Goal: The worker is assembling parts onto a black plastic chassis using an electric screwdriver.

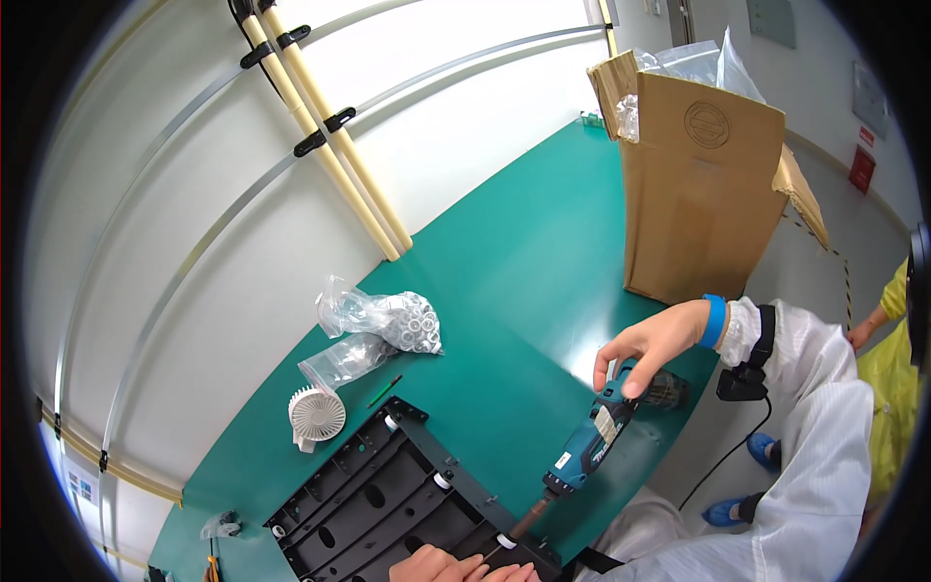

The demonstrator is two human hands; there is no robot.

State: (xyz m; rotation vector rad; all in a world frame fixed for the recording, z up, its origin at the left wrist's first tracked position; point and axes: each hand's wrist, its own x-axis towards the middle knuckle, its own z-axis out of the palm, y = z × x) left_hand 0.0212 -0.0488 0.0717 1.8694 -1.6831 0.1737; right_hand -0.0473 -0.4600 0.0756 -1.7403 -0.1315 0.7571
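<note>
My right hand (652, 347), with a blue band at the wrist, grips the rear of a teal and black cordless screwdriver (585, 444). The tool slants down to the left, its nose close to a white roller (506, 541) on the edge of a black ribbed frame (388, 490). A thin shaft runs on from there to my left hand (456, 565). At the lower edge, that hand's fingers are bent together by the frame; what they pinch is too small to make out. More white rollers sit along the same side of the frame.
Clear bags of ring-shaped parts (412, 322), a white handheld fan (316, 415) and a green pen (384, 390) lie beyond the frame on the green table (524, 223). A tall cardboard box (698, 194) stands far right. A person in yellow (887, 388) is at the right.
</note>
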